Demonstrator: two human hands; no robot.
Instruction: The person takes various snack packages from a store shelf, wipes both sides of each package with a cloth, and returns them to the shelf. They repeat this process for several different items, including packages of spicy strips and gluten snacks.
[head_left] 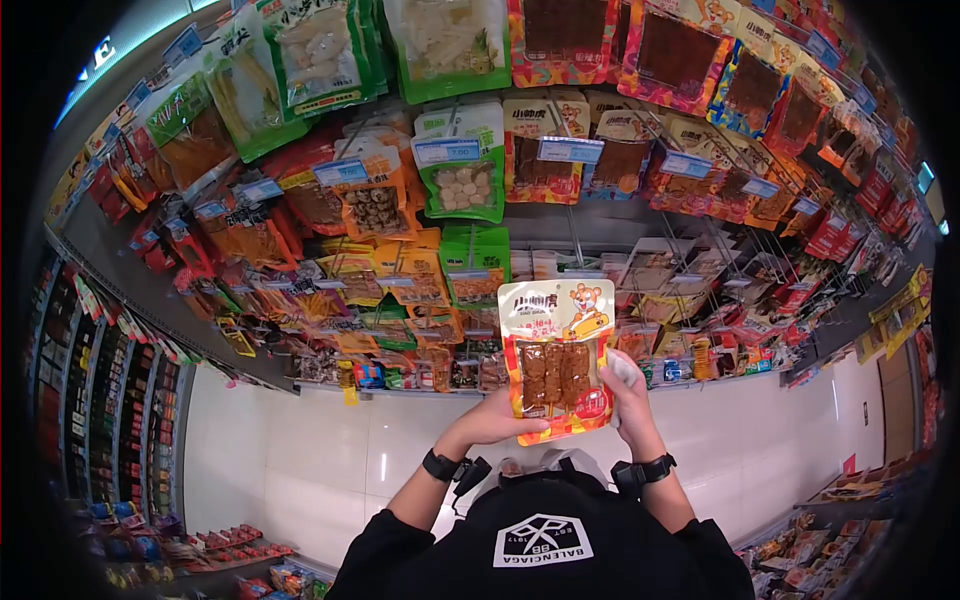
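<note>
A snack packet (557,362) with a cream top, a cartoon tiger and a clear window showing brown pieces is held upright in front of the shelves. My left hand (495,418) grips its lower left edge, the thumb lying across the front near the bottom. On the packet's right side, my right hand (628,390) is closed round the edge, with the thumb at the front. The rest of the fingers of both hands are partly hidden behind the packet. Each wrist wears a black band.
Hanging packets (460,165) with blue-edged price tags (447,150) fill the rack ahead. Shelves of small goods (110,400) stand at the left, and more packaged goods (820,555) are at the lower right. Pale tiled floor (320,440) shows below the rack.
</note>
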